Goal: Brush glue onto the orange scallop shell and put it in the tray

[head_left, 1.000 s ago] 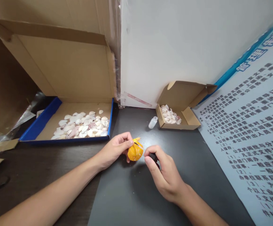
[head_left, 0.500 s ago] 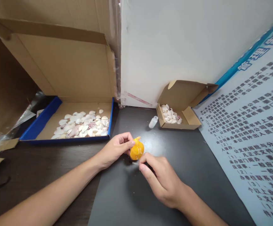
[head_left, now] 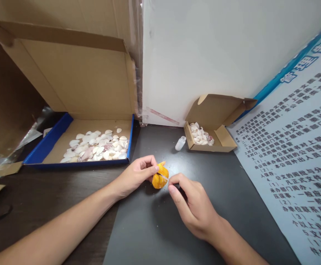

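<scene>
Between the thumb and fingers of my left hand is an orange scallop shell, held above the dark mat. Pinched in my right hand is a thin whitish stick with a dark tip, which lies across the face of the shell. Most of its other end is hidden inside my fingers. Beyond my hands, a small bottle with white contents stands uncapped beside the small cardboard box.
White shells fill part of the small box at back right. At left, a blue-edged cardboard box holds many pale shells, its lid raised. A white panel rises behind, and a printed poster borders the right side.
My right hand has moved slightly right and up, and the stick has swung from below the shell to across its face. My left hand keeps hold of the shell, nearly still.
</scene>
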{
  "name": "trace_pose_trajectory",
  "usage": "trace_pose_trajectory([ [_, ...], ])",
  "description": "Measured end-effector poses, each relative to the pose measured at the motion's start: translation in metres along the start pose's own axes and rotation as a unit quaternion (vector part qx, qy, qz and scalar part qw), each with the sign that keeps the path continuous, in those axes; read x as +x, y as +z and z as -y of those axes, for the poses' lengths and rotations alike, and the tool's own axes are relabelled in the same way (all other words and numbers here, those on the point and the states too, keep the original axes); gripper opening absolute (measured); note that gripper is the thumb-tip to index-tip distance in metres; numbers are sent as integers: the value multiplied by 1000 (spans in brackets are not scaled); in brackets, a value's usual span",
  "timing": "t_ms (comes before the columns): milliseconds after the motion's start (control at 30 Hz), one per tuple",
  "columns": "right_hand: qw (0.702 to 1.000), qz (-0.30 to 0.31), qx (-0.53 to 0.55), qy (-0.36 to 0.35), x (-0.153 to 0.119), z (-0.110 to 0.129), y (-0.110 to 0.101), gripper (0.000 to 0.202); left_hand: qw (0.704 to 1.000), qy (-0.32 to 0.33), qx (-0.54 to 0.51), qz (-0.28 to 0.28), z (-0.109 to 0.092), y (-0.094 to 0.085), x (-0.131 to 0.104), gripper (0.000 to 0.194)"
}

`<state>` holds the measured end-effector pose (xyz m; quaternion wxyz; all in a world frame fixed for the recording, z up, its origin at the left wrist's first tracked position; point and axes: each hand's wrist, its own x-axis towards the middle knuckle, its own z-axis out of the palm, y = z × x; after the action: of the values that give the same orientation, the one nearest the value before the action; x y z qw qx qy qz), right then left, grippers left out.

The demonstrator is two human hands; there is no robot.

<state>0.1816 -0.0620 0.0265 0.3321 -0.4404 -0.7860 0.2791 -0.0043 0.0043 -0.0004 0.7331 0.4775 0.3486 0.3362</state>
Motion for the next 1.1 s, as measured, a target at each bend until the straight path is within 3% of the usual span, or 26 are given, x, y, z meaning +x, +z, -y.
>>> trace_pose_trajectory([
  [133,999,42,7,-17,0,0,0,15,1000,1,1,1,0,-1,0,35],
  [333,1000,-22,14,1,1,-2,0,13,1000,-4,-6,5,0,-1,0,35],
  [500,998,53,22,-24,0,-1,0,18,1000,-3,-4,11,1,-2,0,35],
  [667,1000,-18,17,-5,0,-2,2,14,1000,0,-5,11,1,-1,0,36],
  [833,999,39,19,-20,0,-2,4,17,1000,-2,-6,13,1,-2,0,36],
  [1000,999,-23,23,-7,0,-2,5,13,1000,0,-2,13,2,-2,0,36],
  [1100,1000,4,12,1,1,-2,5,13,1000,3,4,15,2,-2,0,36],
])
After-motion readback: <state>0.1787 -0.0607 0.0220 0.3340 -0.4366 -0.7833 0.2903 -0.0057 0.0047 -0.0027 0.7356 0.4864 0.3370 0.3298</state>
